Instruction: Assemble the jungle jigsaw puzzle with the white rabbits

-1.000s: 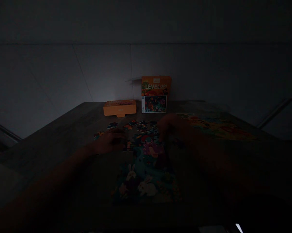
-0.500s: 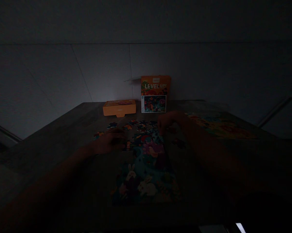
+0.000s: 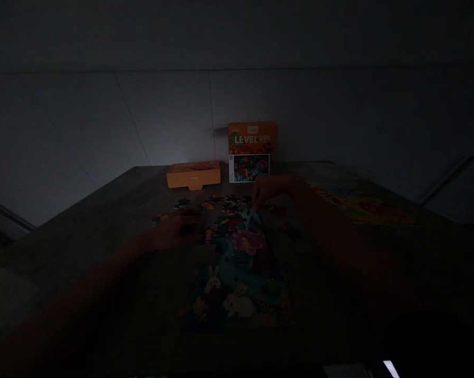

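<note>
The jigsaw puzzle [image 3: 237, 268] is stretching from near the front edge of the counter [image 3: 99, 205] towards its back, where a picture card [image 3: 250, 169] is standing, probably for easy viewing. Left hand [image 3: 178, 230] and right hand [image 3: 272, 189] are flanking the puzzle's far end; in this darkness, I cannot tell whether either grip is pinching.

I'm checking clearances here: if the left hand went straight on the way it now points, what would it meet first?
Probably the left edge of the colourful, flat, partly assembled jigsaw, near the left hand; depth is unclear in this dimness, so it might pass over.
</note>
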A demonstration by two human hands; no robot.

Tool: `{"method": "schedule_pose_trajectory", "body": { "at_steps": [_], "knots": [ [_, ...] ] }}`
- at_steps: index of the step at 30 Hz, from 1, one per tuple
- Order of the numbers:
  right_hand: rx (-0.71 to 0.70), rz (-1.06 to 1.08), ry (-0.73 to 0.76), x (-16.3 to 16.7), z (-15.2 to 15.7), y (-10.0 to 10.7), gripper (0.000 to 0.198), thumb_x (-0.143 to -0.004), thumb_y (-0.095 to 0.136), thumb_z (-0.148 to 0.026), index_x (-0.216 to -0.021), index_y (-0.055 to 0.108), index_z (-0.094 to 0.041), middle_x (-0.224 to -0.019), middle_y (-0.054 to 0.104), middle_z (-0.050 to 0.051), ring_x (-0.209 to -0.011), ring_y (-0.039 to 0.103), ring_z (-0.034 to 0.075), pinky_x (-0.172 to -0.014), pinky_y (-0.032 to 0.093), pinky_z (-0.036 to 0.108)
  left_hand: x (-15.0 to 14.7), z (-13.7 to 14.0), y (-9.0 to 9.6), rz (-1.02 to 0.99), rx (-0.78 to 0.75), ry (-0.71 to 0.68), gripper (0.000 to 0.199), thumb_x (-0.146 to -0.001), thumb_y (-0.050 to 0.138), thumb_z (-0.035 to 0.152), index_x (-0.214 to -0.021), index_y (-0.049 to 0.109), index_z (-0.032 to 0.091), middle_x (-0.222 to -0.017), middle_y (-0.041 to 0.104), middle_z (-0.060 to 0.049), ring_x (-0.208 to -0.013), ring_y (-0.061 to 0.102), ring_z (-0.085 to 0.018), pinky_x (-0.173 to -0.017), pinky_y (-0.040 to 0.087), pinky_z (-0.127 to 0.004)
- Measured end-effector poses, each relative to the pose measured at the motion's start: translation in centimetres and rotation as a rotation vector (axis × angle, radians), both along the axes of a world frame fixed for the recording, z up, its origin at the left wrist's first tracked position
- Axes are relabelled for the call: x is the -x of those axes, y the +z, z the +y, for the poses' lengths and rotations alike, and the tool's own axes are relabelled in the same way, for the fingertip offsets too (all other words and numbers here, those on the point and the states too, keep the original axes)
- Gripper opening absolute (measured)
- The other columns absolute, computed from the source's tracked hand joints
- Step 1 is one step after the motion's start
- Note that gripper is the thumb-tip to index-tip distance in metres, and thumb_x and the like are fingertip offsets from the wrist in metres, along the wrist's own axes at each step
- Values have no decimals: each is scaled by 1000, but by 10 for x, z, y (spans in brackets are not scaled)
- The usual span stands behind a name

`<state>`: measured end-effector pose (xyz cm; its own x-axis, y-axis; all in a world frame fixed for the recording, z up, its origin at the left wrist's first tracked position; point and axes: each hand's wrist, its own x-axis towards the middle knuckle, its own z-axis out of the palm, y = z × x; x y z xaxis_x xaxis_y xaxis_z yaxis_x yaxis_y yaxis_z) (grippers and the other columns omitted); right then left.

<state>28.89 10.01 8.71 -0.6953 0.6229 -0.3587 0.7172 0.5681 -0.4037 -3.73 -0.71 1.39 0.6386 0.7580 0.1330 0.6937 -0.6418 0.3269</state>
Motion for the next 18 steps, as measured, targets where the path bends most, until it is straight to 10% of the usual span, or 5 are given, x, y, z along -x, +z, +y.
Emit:
{"method": "schedule_pose_trajectory", "body": {
  "at_steps": [18],
  "knots": [
    [50,-89,-107,-34,-1,19,42,-61,80,-51,-83,77,-14,-73,70,3,-62,54,12,-59,37,25,1,-1,0,17,-6,-6,40,-90,59,46,-120,65,21,-133,56,-11,-124,51,-31,-105,43,-50]
  ]
}}
